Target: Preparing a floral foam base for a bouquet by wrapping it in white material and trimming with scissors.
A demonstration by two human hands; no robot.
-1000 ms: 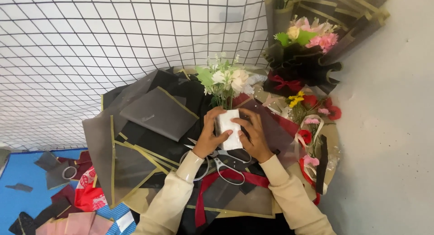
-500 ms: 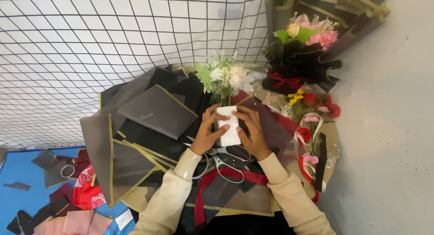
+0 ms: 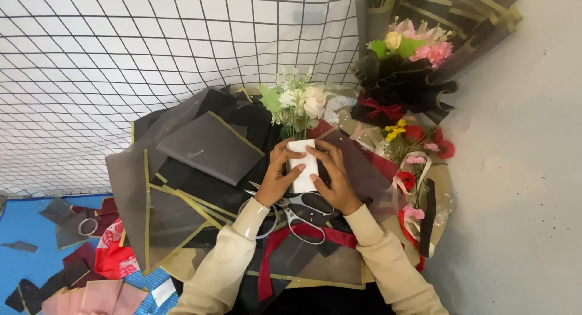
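My left hand and my right hand both clasp the white-wrapped stems of a small bunch of white flowers with green leaves. The bunch lies on dark wrapping sheets edged in gold, its blooms pointing away from me. Scissors with pale handles lie just under my wrists, on top of a dark red ribbon.
A finished bouquet in black paper with pink flowers and a red bow stands at the back right. Red, pink and yellow flowers lie to the right. A wire grid covers the wall. Paper scraps litter the blue floor at left.
Both hands stay on the wrapped stems; the fingers have shifted slightly around the white wrap. The bunch has not moved noticeably.
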